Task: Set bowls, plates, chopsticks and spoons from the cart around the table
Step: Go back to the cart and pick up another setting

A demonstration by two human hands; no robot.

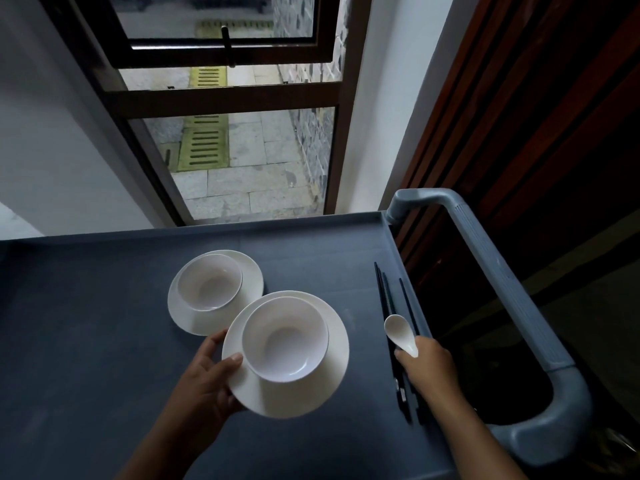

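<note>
Spoon (400, 330) in right hand (427, 363) points bowl-first away.

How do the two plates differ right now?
The near plate is gripped at its rim by the left hand; the far plate lies untouched on the cart. The near plate overlaps the far plate's edge in view. Both are white and carry a white bowl.

Tall window (225, 98) with a dark brown frame at 12 o'clock, daylight coming in through it. Outside you can see grey stone paving (249, 157) and yellowish drain grates (204, 147). Plain white wall (52, 133) at 10 o'clock, dark reddish wood panelling (536, 116) over at 2 o'clock. Room itself is pretty dim.
</note>
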